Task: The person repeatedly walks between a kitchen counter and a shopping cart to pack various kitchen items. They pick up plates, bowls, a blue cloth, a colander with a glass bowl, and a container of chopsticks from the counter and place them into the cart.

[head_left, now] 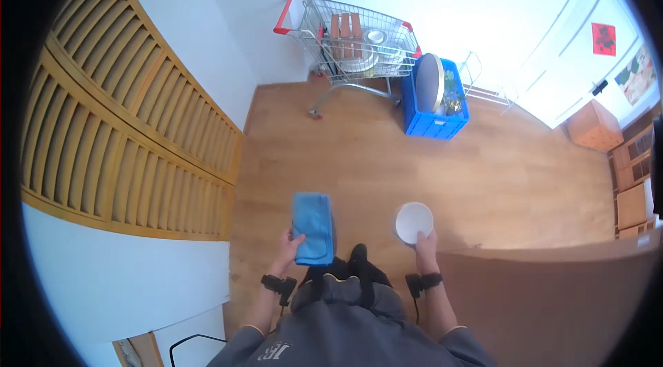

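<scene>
Your left grip (287, 251) is pinching a folded blue cloth (314, 227) at eleven o'clock from your body, its thumb pressing on the cloth's face while the other fingers are hiding underneath. Your right grip (425, 245) is pinching a round white bowl (414, 220) between one and two o'clock, gripping it at the bowl's own five o'clock edge. You are holding both above the wood-look floor (331, 160), well apart, and you are wearing a black wrist strap (280, 285) on each arm. A wire shopping cart (383, 22) is standing at twelve o'clock; just beside it, a blue plastic crate (431, 125) is sitting at one o'clock. Louvered wooden doors (124, 180) are lining ten o'clock.
</scene>
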A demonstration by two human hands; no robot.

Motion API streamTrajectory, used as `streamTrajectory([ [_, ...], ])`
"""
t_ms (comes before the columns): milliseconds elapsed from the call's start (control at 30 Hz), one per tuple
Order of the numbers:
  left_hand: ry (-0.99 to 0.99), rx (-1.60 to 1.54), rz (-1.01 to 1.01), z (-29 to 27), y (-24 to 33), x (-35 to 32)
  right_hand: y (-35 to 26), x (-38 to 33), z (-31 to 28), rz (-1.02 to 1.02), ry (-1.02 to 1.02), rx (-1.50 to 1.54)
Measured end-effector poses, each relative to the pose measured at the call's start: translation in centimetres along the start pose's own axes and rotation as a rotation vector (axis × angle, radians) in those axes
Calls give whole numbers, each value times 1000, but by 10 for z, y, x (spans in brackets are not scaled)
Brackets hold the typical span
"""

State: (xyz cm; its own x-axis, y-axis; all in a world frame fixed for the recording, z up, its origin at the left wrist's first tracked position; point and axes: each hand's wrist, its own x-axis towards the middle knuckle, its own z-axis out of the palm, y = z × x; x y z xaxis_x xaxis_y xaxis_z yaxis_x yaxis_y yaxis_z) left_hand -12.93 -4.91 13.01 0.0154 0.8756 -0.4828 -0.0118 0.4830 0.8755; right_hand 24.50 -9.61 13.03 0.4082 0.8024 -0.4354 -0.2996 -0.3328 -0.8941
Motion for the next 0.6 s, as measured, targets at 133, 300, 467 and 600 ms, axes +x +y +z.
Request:
streamTrajectory([
  [133,17,-118,28,32,28,88,-46,120,21,-84,21,31],
  [300,-26,-27,82,79,64,205,-120,237,53,-21,-5,137],
  [467,-93,-120,87,131,112,350,-169,358,75,-8,51,42],
  [600,-145,-121,81,177,169,450,-211,462,88,-69,33,-13],
])
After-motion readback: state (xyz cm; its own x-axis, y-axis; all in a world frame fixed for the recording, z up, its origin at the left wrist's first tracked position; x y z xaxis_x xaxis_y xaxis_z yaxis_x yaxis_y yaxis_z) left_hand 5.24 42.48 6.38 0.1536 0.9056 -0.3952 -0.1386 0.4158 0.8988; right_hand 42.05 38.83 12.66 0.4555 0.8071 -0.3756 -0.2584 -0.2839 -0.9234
